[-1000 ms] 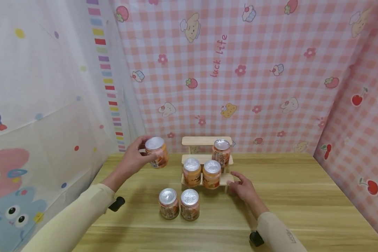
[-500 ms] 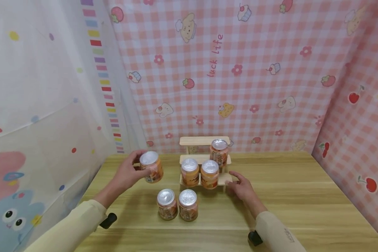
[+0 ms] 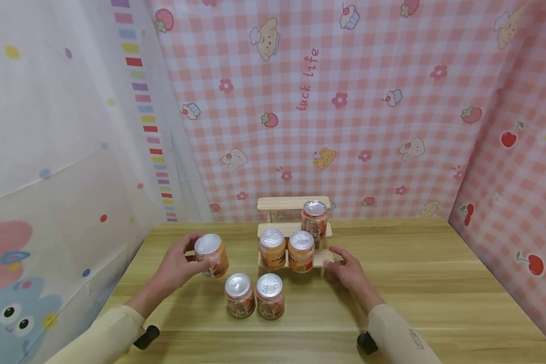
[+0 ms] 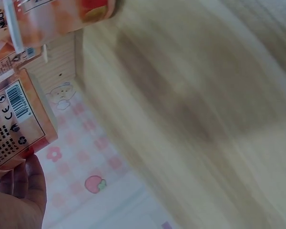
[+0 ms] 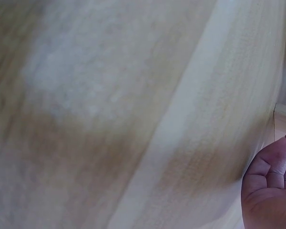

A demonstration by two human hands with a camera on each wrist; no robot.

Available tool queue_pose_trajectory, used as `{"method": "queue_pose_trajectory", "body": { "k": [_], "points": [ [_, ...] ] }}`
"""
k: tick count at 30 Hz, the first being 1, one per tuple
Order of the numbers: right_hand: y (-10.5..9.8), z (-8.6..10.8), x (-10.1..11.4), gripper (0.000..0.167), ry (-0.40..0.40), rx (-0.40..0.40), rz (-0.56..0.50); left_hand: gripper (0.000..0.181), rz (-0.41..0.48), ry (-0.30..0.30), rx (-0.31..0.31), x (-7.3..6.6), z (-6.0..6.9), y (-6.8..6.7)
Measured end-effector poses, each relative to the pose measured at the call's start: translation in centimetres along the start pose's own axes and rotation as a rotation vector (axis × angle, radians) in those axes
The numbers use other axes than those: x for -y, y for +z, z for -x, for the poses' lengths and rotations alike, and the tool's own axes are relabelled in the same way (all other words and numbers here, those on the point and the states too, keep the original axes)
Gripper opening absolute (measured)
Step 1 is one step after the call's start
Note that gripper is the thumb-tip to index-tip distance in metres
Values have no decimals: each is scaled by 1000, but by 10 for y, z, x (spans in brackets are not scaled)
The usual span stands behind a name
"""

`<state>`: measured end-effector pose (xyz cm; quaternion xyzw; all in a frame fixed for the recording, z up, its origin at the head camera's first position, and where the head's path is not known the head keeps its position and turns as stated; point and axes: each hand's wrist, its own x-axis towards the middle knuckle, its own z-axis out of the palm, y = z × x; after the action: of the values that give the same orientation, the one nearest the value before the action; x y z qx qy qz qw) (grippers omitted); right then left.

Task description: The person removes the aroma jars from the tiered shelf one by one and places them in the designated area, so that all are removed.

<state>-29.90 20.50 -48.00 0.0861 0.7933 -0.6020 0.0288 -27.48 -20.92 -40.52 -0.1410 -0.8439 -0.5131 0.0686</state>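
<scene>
Pink gingham cloth (image 3: 368, 126) hangs behind a wood-grain table (image 3: 418, 288), white dotted sheeting (image 3: 77, 126) at left.

Jar lids (image 3: 238, 284): we catch silvery glare.
Table (image 3: 414, 303): soft shadows, we see, at seven and five o'clock.
Barcode (image 4: 19, 101): crisp for us, nine o'clock, left wrist view.
Wood grain (image 5: 205, 95): smeared, right wrist view.

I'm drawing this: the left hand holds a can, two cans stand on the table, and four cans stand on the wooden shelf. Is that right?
Not four: the head view shows three cans on the wooden shelf. The rest is right: the left hand holds a can, and two cans stand on the table.
</scene>
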Motion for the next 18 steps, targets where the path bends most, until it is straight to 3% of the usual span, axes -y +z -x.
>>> {"method": "queue_pose_trajectory", "body": {
  "k": [18],
  "points": [
    [1,-2,-1,52,3,-7,-27,67,16,-61,7,24,26,12]
  ]
}}
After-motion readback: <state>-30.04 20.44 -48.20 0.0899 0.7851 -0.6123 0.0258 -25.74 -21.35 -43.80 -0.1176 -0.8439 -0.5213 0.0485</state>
